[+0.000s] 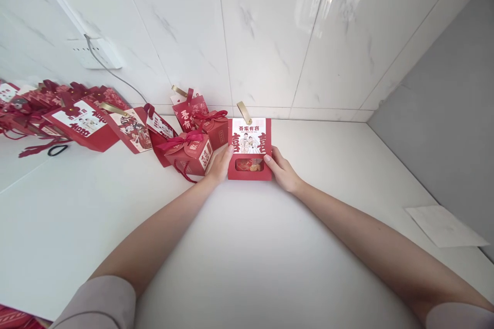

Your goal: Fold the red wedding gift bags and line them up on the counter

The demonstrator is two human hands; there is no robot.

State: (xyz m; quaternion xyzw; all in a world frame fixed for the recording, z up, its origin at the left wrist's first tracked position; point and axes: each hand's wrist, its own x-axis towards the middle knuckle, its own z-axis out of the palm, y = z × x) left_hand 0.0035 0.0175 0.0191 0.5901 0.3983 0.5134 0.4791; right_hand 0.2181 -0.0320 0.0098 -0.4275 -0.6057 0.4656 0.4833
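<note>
Between both hands stands a red wedding favor box (250, 164) with a white printed front, a gold ribbon loop on top and a small window showing red and gold items inside. My left hand (221, 164) grips its left side, thumb on the front edge. On the opposite side my right hand (283, 170) holds the lower right edge, thumb on the front. The fingers behind the box are partly hidden. Close beside my left hand sits a red box with a ribbon bow (189, 153), and another bow-tied box (216, 131) stands just behind it.
Several red boxes and bags (85, 123) line the wall at the left. A wall socket (96, 54) has a grey cable (116, 77) running down behind them. A black loop (57, 150) lies on the white table (270, 257). White paper (443, 225) lies at the right edge.
</note>
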